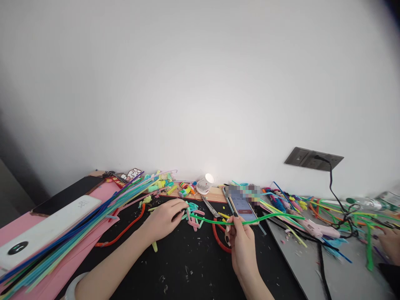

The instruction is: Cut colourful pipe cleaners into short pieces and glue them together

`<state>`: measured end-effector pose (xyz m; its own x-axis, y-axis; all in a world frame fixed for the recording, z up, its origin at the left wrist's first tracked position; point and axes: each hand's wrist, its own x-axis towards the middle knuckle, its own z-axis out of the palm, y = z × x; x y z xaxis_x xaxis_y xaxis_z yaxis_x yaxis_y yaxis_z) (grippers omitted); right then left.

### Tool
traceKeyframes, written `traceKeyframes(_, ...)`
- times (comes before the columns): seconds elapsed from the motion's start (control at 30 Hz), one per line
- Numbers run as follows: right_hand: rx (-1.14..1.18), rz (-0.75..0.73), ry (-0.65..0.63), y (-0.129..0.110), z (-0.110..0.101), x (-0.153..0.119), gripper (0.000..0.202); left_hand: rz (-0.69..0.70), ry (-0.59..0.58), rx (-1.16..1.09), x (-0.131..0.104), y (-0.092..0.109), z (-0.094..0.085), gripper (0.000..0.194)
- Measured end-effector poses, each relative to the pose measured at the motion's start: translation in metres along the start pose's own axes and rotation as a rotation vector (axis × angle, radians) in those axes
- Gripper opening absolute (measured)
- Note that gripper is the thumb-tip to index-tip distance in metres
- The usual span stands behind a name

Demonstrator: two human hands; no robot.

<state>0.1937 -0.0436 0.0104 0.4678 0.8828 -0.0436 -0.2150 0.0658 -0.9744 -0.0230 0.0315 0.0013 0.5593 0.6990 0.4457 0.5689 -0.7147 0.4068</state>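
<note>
A long green pipe cleaner runs between my hands, and its free end reaches out to the right. My right hand pinches it near the middle, between thumb and fingers. My left hand has its fingers closed at the pipe cleaner's left end; the fingertips partly hide that end. Just beyond the left fingers lies a small heap of pink and mint bent pipe-cleaner pieces. Scissors with red handles rest between and beyond my hands, on the black mat.
A lit phone and a paper cup stand behind. Bundled pipe cleaners and a white power bank lie left. At right are a pink glue gun, its cord, a plastic bottle and another person's hand.
</note>
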Motion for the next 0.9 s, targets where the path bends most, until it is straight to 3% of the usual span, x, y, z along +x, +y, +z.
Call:
traceKeyframes(0.17, -0.218, -0.145, 0.074, -0.002, -0.004, 0.002, 0.033, 0.015, -0.09, 0.029, -0.001, 0.007, -0.004, 0.026)
traceKeyframes(0.4, -0.604, -0.297, 0.092, -0.002, -0.009, 0.006, 0.036, 0.002, -0.166, -0.027, -0.004, 0.005, 0.001, 0.037)
traceKeyframes(0.53, -0.646, -0.333, 0.124, -0.003, -0.01, 0.007, 0.038, -0.039, -0.047, -0.021, -0.004, -0.002, -0.001, 0.04)
traceKeyframes(0.67, -0.612, -0.359, 0.158, -0.008, -0.008, 0.003, 0.042, -0.229, 0.139, 0.028, -0.003, -0.014, -0.015, 0.032)
traceKeyframes(0.9, -0.552, -0.356, 0.147, -0.01, -0.008, 0.0, 0.038, -0.337, 0.012, 0.095, -0.005, -0.023, -0.04, 0.021)
